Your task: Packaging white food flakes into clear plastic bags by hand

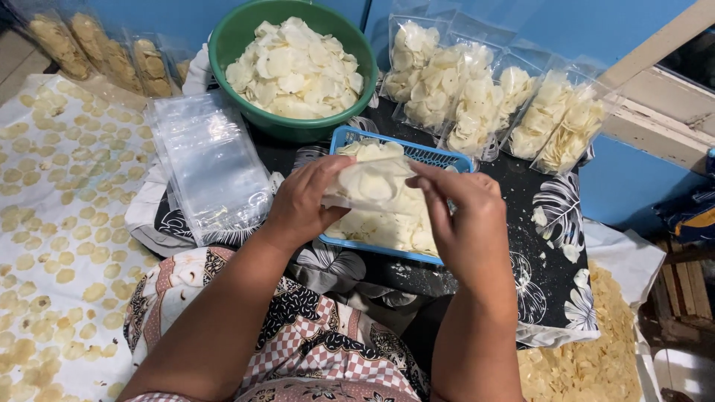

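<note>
Nearest, both hands are holding one clear plastic bag of pale chips (372, 182) above the blue basket (447, 158). The left hand (302, 205) is pinching the bag's left edge between thumb and curled fingers; the right hand (465, 223) is gripping the right side, fingers pressed together. The bag is probably light, slick and limp (the thin slices inside look brittle), so holding it by the film edges rather than squeezing the middle seems wise. Beside the left hand a stack of empty bags (212, 167) is lying. Farther off are sitting a green bowl (223, 45) heaped with chips and filled bags (484, 100).
</note>
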